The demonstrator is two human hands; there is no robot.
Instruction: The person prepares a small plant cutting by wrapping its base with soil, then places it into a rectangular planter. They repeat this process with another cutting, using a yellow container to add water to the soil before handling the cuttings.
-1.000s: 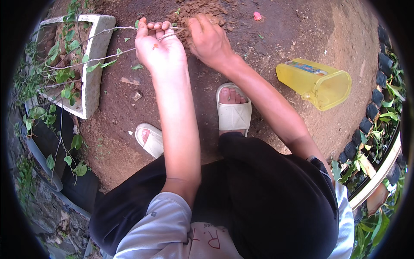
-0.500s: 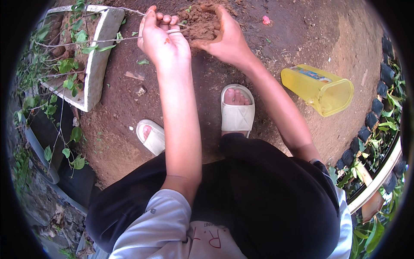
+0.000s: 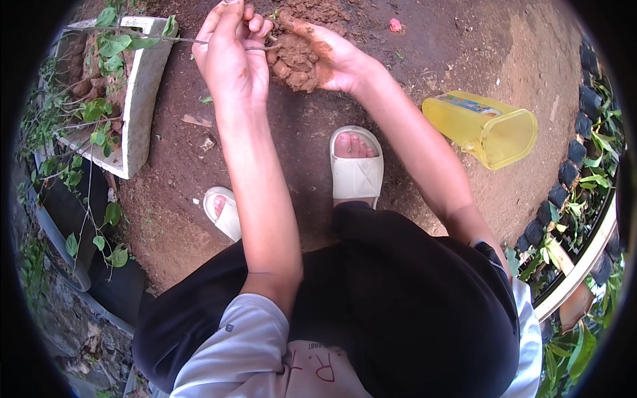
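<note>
Head view: stem (image 3: pixel 182 39) is pinched in the curled left hand (image 3: pixel 229 56), soil (image 3: pixel 296 63) is cupped in the right hand (image 3: pixel 340 60), yellow container (image 3: pixel 488 126) is laid on the ground (image 3: pixel 411 73).

Both forearms (image 3: pixel 255 172) reach forward, the left hand (image 3: pixel 232 60) palm-up with curled fingers (image 3: pixel 256 24), the right hand (image 3: pixel 342 65) cupped beside it.

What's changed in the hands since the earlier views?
The right hand has taken hold of a clump of mud and drawn it nearer the person, beside the stem. The left hand still holds that stem; the yellow container and white planter stayed put.
</note>
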